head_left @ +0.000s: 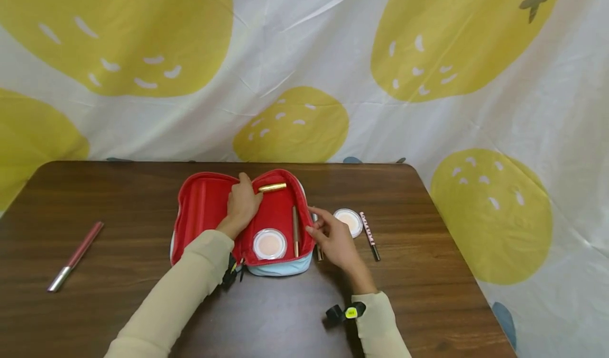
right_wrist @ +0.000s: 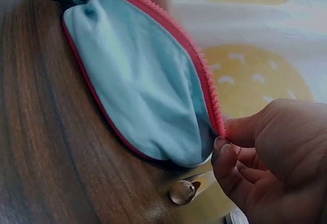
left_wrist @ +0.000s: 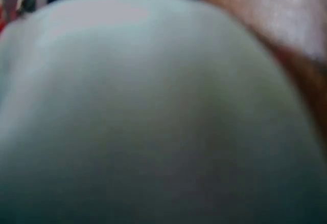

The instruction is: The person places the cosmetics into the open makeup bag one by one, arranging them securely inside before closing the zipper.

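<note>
A zip pouch [head_left: 279, 267], pale blue outside and red inside, lies spread apart on the table. Inside it are a round compact [head_left: 269, 244], a slim brown stick [head_left: 295, 231] and a gold tube [head_left: 273, 187]. My left hand [head_left: 242, 203] reaches over the pouch's middle fold, fingers at the back edge, thumb spread close to the gold tube. With thumb and fingertips, my right hand [right_wrist: 276, 157] pinches the red zip edge [right_wrist: 202, 73] on the pouch's right side. A blurred pale surface [left_wrist: 163, 106] fills the left wrist view.
Beside the pouch, partly behind my right hand, lies a metallic tube [right_wrist: 183, 192]. Farther right are another round compact [head_left: 349, 221] and a patterned pencil with a black end [head_left: 370, 236]. A pink tube with a silver end [head_left: 76, 256] lies on the table's left.
</note>
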Tool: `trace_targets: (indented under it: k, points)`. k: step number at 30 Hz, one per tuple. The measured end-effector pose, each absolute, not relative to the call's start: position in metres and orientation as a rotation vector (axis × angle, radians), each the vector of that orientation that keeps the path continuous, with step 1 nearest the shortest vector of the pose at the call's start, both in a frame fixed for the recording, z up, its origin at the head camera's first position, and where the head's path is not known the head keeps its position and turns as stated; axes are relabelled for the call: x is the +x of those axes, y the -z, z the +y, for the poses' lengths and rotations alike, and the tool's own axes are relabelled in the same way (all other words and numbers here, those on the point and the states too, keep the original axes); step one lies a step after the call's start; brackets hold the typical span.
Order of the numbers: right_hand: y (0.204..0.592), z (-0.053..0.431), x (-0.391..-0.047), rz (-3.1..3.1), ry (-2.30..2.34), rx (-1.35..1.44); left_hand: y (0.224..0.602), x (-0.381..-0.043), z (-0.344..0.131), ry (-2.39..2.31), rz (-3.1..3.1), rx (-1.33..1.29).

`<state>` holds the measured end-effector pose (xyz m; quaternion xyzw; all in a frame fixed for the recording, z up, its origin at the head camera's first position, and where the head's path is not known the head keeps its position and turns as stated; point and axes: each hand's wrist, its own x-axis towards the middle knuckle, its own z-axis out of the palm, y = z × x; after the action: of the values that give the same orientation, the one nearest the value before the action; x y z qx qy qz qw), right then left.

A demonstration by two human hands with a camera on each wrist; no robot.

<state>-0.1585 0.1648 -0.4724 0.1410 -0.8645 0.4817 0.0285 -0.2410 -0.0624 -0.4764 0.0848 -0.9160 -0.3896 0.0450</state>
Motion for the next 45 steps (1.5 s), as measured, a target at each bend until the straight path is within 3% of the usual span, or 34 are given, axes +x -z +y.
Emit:
trace_targets:
  k: [12,22,31,45]
  points:
    - [0.471,0.161,-0.164,-2.668,-1.483,0.465,0.478,-0.242,-0.066,1.162,-2.814,0.291]
    - [0.475,0.158,-0.178,-2.668,-1.502,0.481,0.458,-0.241,-0.088,1.111,-2.974,0.043]
    - [0.479,0.165,-0.181,-2.667,-1.5,0.443,0.435,-0.227,-0.118,1.232,-2.889,-0.179]
    - [0.479,0.172,-0.183,-2.66,-1.488,0.412,0.433,-0.183,-0.169,1.276,-2.546,-0.134]
